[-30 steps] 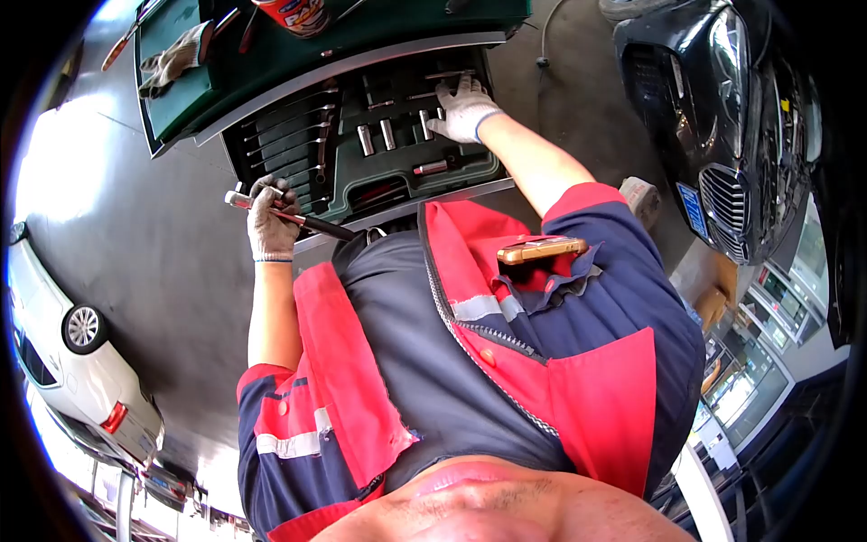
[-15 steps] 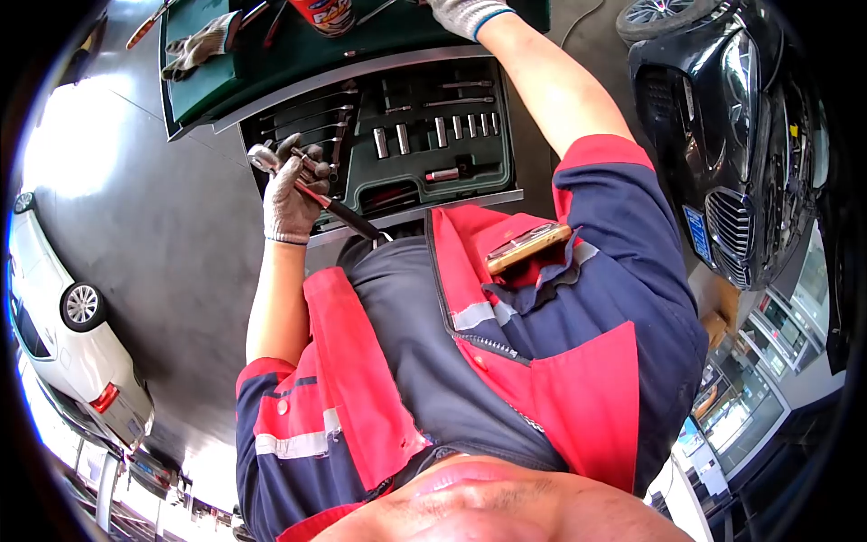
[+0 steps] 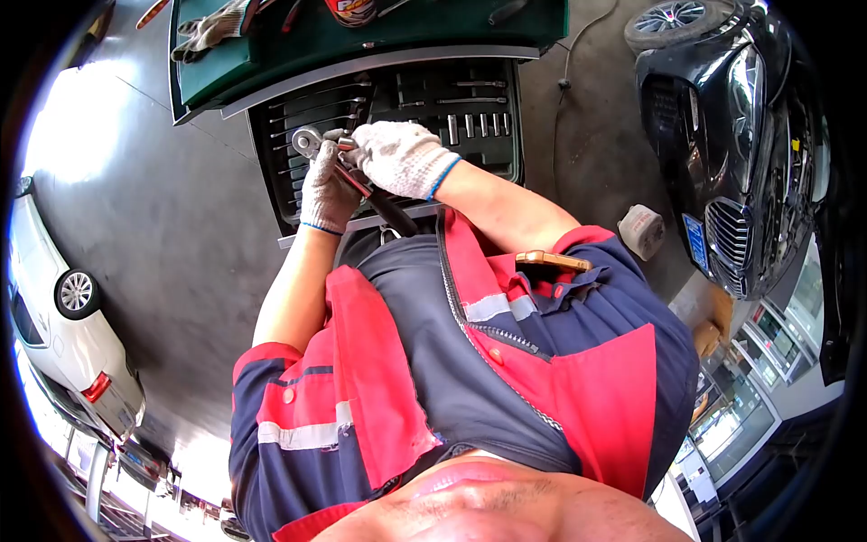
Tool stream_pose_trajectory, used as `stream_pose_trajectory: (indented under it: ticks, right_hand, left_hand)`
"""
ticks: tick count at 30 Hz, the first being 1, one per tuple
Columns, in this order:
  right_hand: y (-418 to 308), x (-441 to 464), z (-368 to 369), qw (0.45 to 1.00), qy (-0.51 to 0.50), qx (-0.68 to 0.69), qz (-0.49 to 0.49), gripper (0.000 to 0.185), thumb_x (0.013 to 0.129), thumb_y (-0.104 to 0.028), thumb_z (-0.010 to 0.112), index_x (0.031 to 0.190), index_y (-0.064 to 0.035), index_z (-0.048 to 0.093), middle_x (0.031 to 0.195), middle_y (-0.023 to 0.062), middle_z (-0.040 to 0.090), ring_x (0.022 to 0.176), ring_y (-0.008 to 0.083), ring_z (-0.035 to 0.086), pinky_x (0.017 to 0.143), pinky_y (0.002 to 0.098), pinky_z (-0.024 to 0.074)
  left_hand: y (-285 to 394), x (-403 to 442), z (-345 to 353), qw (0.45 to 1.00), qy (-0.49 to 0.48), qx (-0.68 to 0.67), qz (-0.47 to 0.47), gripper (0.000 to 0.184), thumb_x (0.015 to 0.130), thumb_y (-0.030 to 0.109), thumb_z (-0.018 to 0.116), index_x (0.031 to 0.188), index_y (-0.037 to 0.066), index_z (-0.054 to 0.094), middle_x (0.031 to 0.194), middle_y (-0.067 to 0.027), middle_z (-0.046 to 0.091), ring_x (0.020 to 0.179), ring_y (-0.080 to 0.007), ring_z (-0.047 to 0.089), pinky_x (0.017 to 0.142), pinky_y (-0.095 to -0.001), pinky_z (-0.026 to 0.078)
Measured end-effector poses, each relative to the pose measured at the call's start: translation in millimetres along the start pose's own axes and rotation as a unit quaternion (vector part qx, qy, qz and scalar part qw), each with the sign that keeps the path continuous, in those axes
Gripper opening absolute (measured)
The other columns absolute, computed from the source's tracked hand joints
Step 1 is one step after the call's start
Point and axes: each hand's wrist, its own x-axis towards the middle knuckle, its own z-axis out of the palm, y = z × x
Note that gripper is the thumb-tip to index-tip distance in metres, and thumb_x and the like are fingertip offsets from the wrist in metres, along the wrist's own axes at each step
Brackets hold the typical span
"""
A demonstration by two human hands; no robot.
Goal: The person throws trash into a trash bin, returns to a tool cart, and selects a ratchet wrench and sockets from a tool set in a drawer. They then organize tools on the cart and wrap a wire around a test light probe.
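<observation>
My left hand (image 3: 329, 193), in a white knit glove, is closed around a ratchet wrench (image 3: 307, 142). Its round metal head sticks out beyond my fingers, and the red and black handle slants back toward my belly. My right hand (image 3: 402, 159), gloved as well, is closed beside it, with the fingertips on a small metal socket (image 3: 346, 144) close to the ratchet head. My fingers partly cover the socket, and whether it sits on the ratchet is unclear. Both hands are over an open drawer with a tool tray (image 3: 424, 95) of wrenches and sockets.
On the green cabinet top (image 3: 424, 32) lie a pair of gloves (image 3: 217, 32), a red can (image 3: 350, 11) and several tools. A black car (image 3: 722, 135) with its front opened up stands at right, near a whitish container (image 3: 642, 231). A white car (image 3: 72, 334) is at left.
My right hand has come back from the cabinet top to the left hand and now grips at the socket. The left hand with the ratchet has shifted slightly right.
</observation>
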Motion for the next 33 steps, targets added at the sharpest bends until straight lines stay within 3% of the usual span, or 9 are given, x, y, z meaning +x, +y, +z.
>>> stream_pose_trajectory:
  ticks: [7,12,21,25,26,27,29,32,33]
  right_hand:
    - [-3,-3,1,0.994,-0.05,-0.094,-0.027,0.033,0.096,-0.036,0.058,0.104,-0.0081,0.074,0.098,0.0186,0.077,0.092,0.0355,0.076,0.08,0.0489,0.0592]
    - [3,-2,15,0.995,-0.04,-0.083,-0.045,0.031,0.095,-0.04,0.06,0.097,-0.0108,0.072,0.09,0.016,0.076,0.085,0.0358,0.075,0.076,0.0509,0.0586]
    - [-1,15,8,0.992,-0.127,-0.017,-0.018,0.045,0.097,-0.049,0.057,0.1,-0.0099,0.077,0.099,0.02,0.076,0.097,0.0398,0.073,0.085,0.0484,0.0572]
    - [85,60,39,0.981,0.018,-0.193,-0.01,0.032,0.101,-0.028,0.051,0.103,-0.005,0.073,0.093,0.0248,0.074,0.087,0.04,0.075,0.073,0.0533,0.0595]
    - [97,68,33,0.967,-0.007,-0.253,0.012,0.032,0.1,-0.029,0.052,0.11,-0.0052,0.07,0.105,0.0241,0.074,0.094,0.0383,0.075,0.077,0.053,0.059]
    - [103,77,29,0.975,-0.008,-0.214,0.058,0.038,0.101,-0.035,0.053,0.115,-0.0037,0.067,0.13,0.0209,0.067,0.117,0.0367,0.068,0.089,0.0528,0.0561]
    - [135,86,48,0.981,-0.013,-0.187,0.058,0.055,0.103,-0.044,0.051,0.138,-0.0026,0.058,0.159,0.0196,0.043,0.146,0.0379,0.043,0.112,0.0525,0.0429]
    - [151,82,91,0.951,0.128,-0.274,0.061,0.077,0.103,-0.055,0.048,0.159,-0.0029,0.036,0.169,0.0219,0.024,0.155,0.0389,0.028,0.123,0.0524,0.0311]
    - [143,84,90,0.956,0.103,-0.256,0.097,0.082,0.103,-0.057,0.046,0.162,-0.0035,0.029,0.171,0.021,0.018,0.157,0.0388,0.021,0.125,0.0527,0.025]
  left_hand:
    - [-10,-1,3,0.996,0.048,0.077,0.007,0.027,0.096,0.022,0.074,0.119,0.01,0.066,0.112,-0.008,0.073,0.108,-0.0251,0.07,0.101,-0.0469,0.055]
    - [-8,-14,9,0.99,0.1,0.088,0.037,0.02,0.093,0.009,0.075,0.109,0.01,0.063,0.093,-0.0066,0.07,0.075,-0.0208,0.069,0.068,-0.0352,0.058]
    - [14,-26,-7,0.974,0.146,0.159,0.068,0.018,0.091,0.007,0.075,0.102,0.011,0.062,0.087,-0.0025,0.065,0.07,-0.0172,0.067,0.058,-0.0296,0.05]
    - [34,-37,-25,0.984,0.152,0.076,0.059,0.016,0.094,0.014,0.076,0.101,0.014,0.062,0.088,-0.0039,0.066,0.075,-0.017,0.066,0.056,-0.025,0.05]
    - [38,-40,-29,0.981,0.164,0.078,0.064,0.015,0.094,0.015,0.076,0.101,0.014,0.062,0.088,-0.004,0.066,0.076,-0.0175,0.066,0.056,-0.0252,0.05]
    - [41,-44,-34,0.979,0.177,0.081,0.068,0.015,0.095,0.016,0.076,0.101,0.014,0.063,0.088,-0.0042,0.065,0.077,-0.018,0.066,0.057,-0.0254,0.05]
    - [45,-50,-44,0.981,0.155,0.089,0.071,0.016,0.095,0.015,0.076,0.103,0.014,0.063,0.088,-0.0048,0.065,0.075,-0.0185,0.064,0.058,-0.0264,0.05]
    - [46,-60,-41,0.976,0.181,0.095,0.078,0.014,0.097,0.018,0.075,0.1,0.012,0.063,0.088,-0.0053,0.064,0.077,-0.0176,0.064,0.057,-0.0251,0.049]
    - [47,-62,-38,0.975,0.189,0.093,0.076,0.014,0.097,0.018,0.075,0.1,0.012,0.063,0.088,-0.0052,0.064,0.077,-0.0176,0.063,0.057,-0.0251,0.049]
